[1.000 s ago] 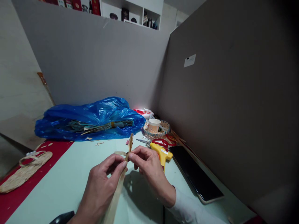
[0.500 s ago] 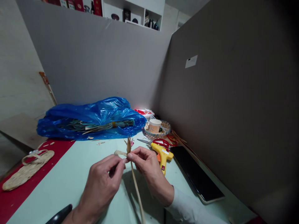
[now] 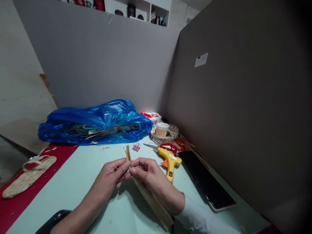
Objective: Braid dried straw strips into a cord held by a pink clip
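Head view: left hand (image 3: 109, 175) and right hand (image 3: 152, 180) side by side over tabletop (image 3: 80, 175), each pinching strip (image 3: 156, 208) between thumb and fingers. Strip's frayed end upright above fingertips, long part slanting down beneath right hand. Pink clip (image 3: 136, 148) beyond hands. Glue gun (image 3: 171, 161) right of them, scissors (image 3: 151, 146) just behind it. Blue bag (image 3: 109, 113) farther back, left.

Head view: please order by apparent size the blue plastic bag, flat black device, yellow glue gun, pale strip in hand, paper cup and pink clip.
1. Blue plastic bag
2. Flat black device
3. Yellow glue gun and pale strip: unsure, the strip is partly hidden
4. Paper cup
5. Pink clip
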Demonstrator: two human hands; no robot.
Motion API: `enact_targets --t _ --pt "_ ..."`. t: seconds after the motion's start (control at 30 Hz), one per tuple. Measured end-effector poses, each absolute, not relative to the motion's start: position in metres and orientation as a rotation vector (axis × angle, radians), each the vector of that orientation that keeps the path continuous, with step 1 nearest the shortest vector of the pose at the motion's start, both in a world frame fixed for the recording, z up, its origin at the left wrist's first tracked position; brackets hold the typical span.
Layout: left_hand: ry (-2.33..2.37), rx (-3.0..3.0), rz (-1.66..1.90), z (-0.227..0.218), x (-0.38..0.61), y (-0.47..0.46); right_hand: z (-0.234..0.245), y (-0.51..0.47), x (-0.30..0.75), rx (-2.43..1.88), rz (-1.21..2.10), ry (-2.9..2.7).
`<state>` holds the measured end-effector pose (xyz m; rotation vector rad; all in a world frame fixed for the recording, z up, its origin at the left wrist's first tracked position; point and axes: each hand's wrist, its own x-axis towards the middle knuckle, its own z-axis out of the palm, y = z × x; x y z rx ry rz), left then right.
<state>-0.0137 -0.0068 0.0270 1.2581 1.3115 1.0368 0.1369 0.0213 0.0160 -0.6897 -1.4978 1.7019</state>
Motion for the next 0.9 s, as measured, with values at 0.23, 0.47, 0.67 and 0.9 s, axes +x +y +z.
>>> enact_targets --t 0.23,0.47,0.67,0.9 --pt "1.319 1.28 1.052 0.031 -0.018 -0.009 0.01 0.021 0.137 -0.758 1.55 -1.56" --pt "1.545 1.344 1.133 0.033 -0.024 -0.009 0.025 0.016 0.146 -0.95 0.782 -2.081" --pt "1.649 1.497 1.163 0.037 -0.02 -0.011 0.033 0.018 0.149 -1.037 0.587 -2.072" --pt "1.611 1.295 1.3 0.038 -0.013 -0.011 0.016 -0.01 0.132 -0.802 0.595 -2.163"
